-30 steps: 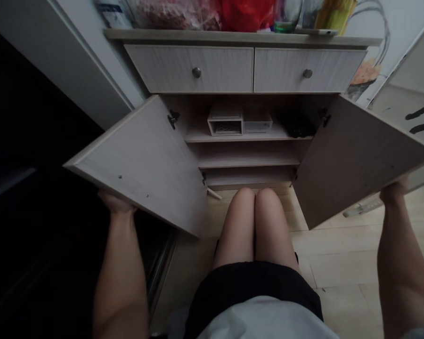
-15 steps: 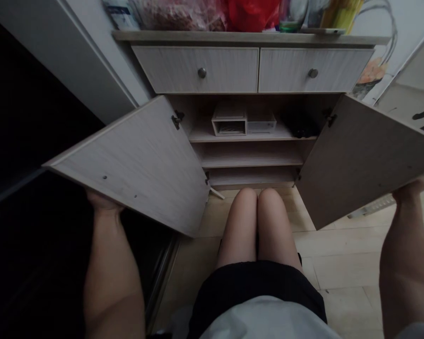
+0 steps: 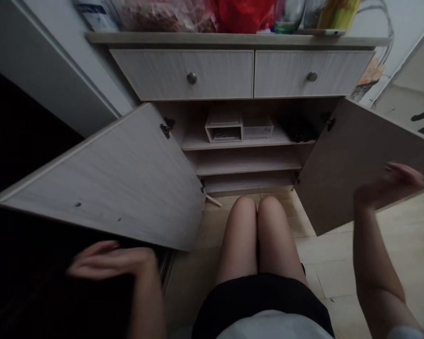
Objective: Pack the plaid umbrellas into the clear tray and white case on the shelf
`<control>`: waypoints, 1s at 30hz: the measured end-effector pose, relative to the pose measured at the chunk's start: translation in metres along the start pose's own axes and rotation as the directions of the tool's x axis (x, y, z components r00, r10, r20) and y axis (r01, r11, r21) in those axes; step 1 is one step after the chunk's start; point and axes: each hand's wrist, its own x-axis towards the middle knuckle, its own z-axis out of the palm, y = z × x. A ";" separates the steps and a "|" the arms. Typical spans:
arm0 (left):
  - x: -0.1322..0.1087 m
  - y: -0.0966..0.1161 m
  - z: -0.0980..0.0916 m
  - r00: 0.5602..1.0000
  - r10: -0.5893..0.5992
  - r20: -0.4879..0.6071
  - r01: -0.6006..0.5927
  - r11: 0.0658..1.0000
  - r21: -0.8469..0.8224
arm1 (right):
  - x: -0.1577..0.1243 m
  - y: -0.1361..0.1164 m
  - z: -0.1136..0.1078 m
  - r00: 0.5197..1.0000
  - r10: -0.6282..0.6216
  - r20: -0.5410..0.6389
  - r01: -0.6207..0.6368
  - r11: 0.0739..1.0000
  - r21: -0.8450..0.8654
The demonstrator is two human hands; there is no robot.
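Observation:
Both doors of a pale wood-grain cabinet stand swung outward. My left hand is just below the lower edge of the left door, apart from it, with its fingers stretched out and nothing in them. In front of the inner face of the right door is my right hand, blurred by motion, its fingers extended and holding nothing. Inside the cabinet, the upper shelf carries a white open-fronted box, a clear plastic drawer box and a dark bundle I cannot identify.
Above the doors are two drawers with round knobs. The cabinet top bears a red bag, a clear plastic bag and jars. My knees are close before the lower shelves. A wall edge is at left.
Both hands have come off the door edges, the left moving down toward me and the right inward. The left door has swung wider, and the view has shifted slightly.

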 end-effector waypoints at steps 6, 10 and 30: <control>-0.130 0.045 -0.030 0.728 -0.133 0.673 0.251 0.965 -0.080 | -0.046 -0.102 0.156 0.559 -0.463 0.688 0.431 0.871 0.236; -0.158 0.066 -0.048 0.597 -0.174 0.783 0.391 0.916 -0.094 | -0.062 -0.125 0.259 0.306 -0.365 0.879 0.542 0.826 0.154; -0.135 0.034 -0.062 0.467 -0.257 0.846 0.392 0.918 0.062 | -0.024 -0.110 0.257 0.126 -0.433 0.892 0.727 0.652 0.214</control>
